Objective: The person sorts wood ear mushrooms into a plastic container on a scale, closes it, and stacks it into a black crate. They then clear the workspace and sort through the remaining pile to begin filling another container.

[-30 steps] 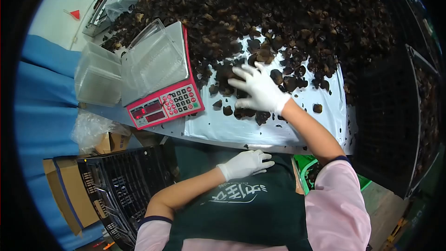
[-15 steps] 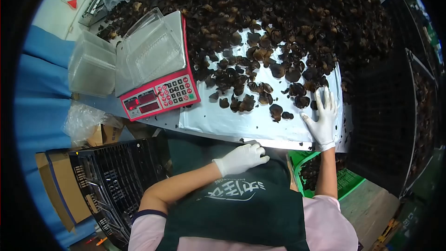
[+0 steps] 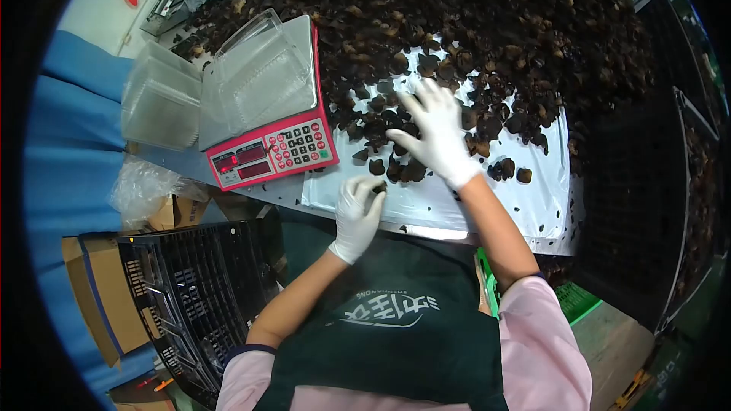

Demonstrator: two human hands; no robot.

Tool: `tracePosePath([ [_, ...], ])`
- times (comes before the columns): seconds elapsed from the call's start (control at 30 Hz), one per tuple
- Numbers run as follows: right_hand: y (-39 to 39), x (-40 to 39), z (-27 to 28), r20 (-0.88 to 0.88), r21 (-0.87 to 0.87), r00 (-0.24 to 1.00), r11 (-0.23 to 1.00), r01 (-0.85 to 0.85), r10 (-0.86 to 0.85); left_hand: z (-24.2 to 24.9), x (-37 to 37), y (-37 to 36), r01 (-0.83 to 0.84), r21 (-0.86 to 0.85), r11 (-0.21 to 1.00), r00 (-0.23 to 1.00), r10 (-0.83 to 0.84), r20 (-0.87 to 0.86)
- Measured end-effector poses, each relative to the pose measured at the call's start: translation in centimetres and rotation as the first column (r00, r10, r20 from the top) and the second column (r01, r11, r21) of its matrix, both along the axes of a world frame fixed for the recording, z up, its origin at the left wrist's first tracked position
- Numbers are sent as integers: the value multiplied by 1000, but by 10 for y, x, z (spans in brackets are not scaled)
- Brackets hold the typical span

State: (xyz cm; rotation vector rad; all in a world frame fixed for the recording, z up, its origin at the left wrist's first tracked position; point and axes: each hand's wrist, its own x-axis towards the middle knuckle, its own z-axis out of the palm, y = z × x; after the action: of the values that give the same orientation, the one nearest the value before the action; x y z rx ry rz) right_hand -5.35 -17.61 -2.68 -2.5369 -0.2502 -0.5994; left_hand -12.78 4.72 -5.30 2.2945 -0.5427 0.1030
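Note:
My left hand point(image 3: 356, 217), in a white glove, is at the front edge of the white-covered table, its fingers curled with a small dark wood ear mushroom point(image 3: 379, 188) between thumb and fingertips. My right hand point(image 3: 440, 135), gloved in white too, reaches over the loose mushrooms with its fingers spread and palm down; whether it touches those beneath is hidden. Dark brown wood ears point(image 3: 411, 172) lie scattered just left of the right wrist. Behind them rises a large heap of the same mushrooms point(image 3: 487, 7).
To the left stands a red scale point(image 3: 326, 141) with a clear plastic tray point(image 3: 263, 68) on its plate. Stacked clear trays point(image 3: 161, 99) are beside it. Black crates point(image 3: 202, 289) stand at lower left, a green basket point(image 3: 576, 302) below the table's right side. A dark crate point(image 3: 628, 213) borders the right.
My right hand has moved left and away from me, from the table's right side to over the mushrooms. My left hand has risen from the apron to the table edge and now pinches a mushroom.

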Motion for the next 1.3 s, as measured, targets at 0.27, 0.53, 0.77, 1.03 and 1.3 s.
tracePosePath([
  [0.27, -1, -36, -1, -235, -270, 943, 916, -295, 235, -9, 6, -7, 75, 93, 993, 992, -83, 92],
  [0.53, -108, -51, 6, -108, -123, 982, 983, 139, -152, -6, 22, -28, 93, 161, 983, 987, -112, 115],
  [0.77, -101, 8, -22, -209, -302, 936, 929, 215, -285, 5, 68, -40, 92, 294, 951, 984, -132, 119],
  [1.03, -31, -74, 9, -286, -211, 936, 939, -272, 207, -5, 31, -42, 236, 131, 963, 945, -259, 199],
  [1.3, -30, 5, -2, 81, 67, 995, 996, -66, 60, -3, 10, -31, 168, 35, 985, 952, -171, 253],
])
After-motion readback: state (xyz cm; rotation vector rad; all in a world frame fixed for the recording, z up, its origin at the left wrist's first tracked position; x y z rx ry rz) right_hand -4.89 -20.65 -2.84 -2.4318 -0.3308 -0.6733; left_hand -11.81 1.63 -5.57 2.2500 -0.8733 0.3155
